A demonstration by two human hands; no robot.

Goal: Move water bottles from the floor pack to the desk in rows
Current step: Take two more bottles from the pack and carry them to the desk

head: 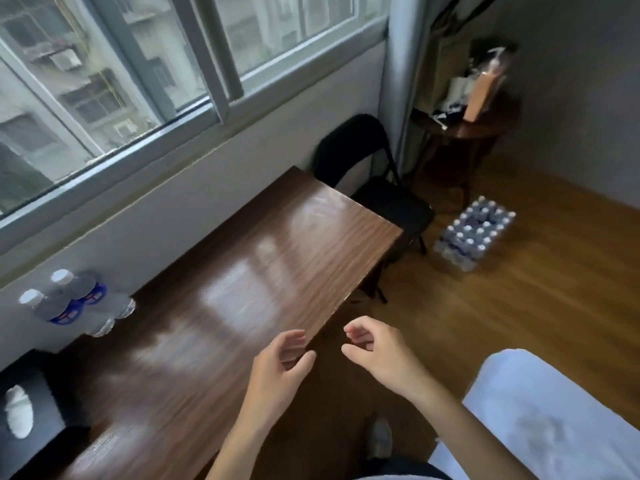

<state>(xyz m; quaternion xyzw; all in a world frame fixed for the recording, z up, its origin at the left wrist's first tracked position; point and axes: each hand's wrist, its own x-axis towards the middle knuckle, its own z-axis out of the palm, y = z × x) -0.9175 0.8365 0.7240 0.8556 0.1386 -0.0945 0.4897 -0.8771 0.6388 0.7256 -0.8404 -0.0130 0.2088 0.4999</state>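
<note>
Two clear water bottles with white caps and blue labels (69, 299) stand side by side at the far left of the brown wooden desk (263, 265), against the wall under the window. The shrink-wrapped pack of water bottles (474, 233) sits on the wooden floor to the right, beyond the desk's end. My left hand (277, 372) hovers over the desk's near edge, fingers loosely curled and empty. My right hand (377, 355) hangs just off the desk edge, also empty with fingers apart.
A black folding chair (377, 188) stands between the desk's far end and the pack. A round side table (467, 129) with clutter fills the corner. A black tissue box (24, 407) sits at the desk's left. A white bed edge (554, 420) lies at lower right.
</note>
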